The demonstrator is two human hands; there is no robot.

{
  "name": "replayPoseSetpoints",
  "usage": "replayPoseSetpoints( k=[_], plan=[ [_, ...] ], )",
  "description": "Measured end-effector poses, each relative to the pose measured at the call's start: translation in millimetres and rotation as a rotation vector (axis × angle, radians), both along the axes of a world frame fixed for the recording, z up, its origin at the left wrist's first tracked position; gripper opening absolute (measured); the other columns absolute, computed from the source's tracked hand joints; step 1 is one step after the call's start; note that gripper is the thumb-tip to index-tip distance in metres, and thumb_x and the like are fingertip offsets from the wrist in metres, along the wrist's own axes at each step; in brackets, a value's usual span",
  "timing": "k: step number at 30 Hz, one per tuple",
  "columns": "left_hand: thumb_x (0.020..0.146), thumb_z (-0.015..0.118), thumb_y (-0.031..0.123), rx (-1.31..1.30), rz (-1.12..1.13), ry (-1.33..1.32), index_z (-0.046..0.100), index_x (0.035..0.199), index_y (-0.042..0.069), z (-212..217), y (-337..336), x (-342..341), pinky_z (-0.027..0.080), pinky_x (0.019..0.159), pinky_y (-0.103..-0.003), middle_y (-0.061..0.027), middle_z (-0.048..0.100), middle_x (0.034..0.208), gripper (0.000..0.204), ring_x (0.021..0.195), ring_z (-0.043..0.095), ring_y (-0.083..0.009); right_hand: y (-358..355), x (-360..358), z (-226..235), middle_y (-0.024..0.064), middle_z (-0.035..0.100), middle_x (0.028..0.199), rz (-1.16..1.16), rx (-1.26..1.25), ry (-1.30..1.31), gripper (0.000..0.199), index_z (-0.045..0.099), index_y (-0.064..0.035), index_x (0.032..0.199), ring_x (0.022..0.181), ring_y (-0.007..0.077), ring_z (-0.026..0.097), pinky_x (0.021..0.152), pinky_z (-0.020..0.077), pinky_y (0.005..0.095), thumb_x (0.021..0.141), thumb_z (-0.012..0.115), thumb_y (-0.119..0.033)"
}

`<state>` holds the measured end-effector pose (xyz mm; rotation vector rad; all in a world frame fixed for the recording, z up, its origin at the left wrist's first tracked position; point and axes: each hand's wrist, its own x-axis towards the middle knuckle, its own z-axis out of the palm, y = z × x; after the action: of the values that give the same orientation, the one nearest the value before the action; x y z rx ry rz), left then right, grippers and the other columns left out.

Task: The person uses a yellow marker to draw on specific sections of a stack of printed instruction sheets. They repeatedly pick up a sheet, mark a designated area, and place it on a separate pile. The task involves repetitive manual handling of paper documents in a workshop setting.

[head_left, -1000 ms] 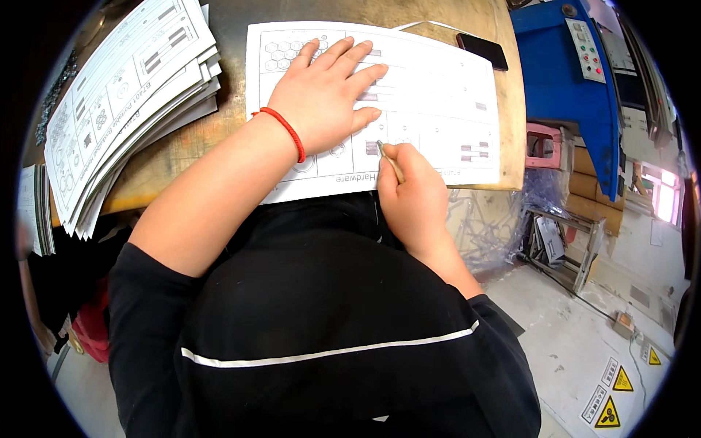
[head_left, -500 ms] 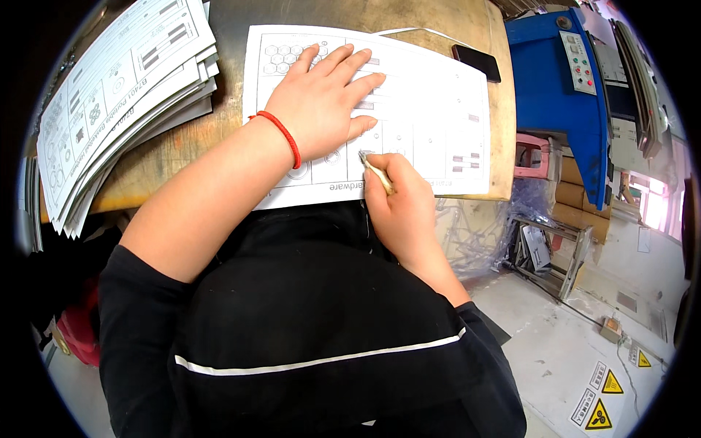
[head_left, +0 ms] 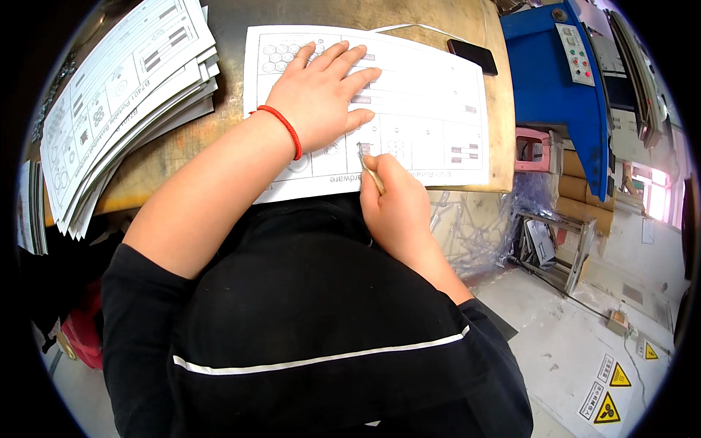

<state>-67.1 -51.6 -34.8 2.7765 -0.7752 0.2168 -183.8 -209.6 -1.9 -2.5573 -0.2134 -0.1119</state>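
Smooth, matt paper is making up the printed sheet, and matt paper again is filling the stack of printed sheets. The desk is showing scuffed, stained wood. The phone is looking dark and glossy! Braided cord is forming the bracelet, matt cloth the shirt, while crinkled plastic film is gleaming.

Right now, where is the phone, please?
In the head view, the phone lies toward the right of the table, by the upper-right corner of the sheet, left of the blue machine.
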Motion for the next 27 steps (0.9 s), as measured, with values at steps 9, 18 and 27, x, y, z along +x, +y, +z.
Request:
replayPoseSetpoints(
  k=[9, 18, 27],
  plan=[
    [0.088, 0.071, 0.017, -0.766, -0.029, 0.188, 0.067, 0.110, 0.002, 22.6, 57.3, -19.1, 0.052, 0.090, -0.038, -0.0139, 0.066, 0.111, 0.027, 0.104, 0.064, -0.0304, -53.0, 5.7, -2.9, 0.0183, 0.070, 0.103, -0.202, 0.238, -0.178, 0.027, 0.066, -0.0017, 0.108, 0.092, 0.0345, 0.068, 0.081, 0.0540, 0.0392, 0.082, 0.061, 0.001],
    [0.090, 0.075, 0.017, -1.095, 0.491, 1.104, 0.064, 0.086, 0.004, 8.7, 116.5, -80.9, 0.043, 0.058, -0.021, 0.0016, 0.063, 0.072, 0.018, 0.064, 0.056, -0.0043, -150.6, 9.5, -13.2, 0.0259, 0.060, 0.132, -0.513, 0.058, -0.143, 0.032, 0.065, -0.0009, 0.107, 0.120, 0.0423, 0.053, 0.105, 0.0416, 0.0471, 0.076, 0.057, 0.003],
    [0.092, 0.070, 0.013, -1.357, 0.376, 1.016, 0.061, 0.126, -0.006, 21.6, 135.9, -95.4, 0.049, 0.095, -0.031, -0.0132, 0.069, 0.117, 0.040, 0.105, 0.065, -0.0169, -118.8, 12.1, -8.8, 0.0185, 0.066, 0.115, -0.541, 0.337, -0.133, 0.035, 0.064, 0.0026, 0.113, 0.107, 0.0298, 0.062, 0.097, 0.0473, 0.0377, 0.079, 0.053, 0.003]
  ],
)
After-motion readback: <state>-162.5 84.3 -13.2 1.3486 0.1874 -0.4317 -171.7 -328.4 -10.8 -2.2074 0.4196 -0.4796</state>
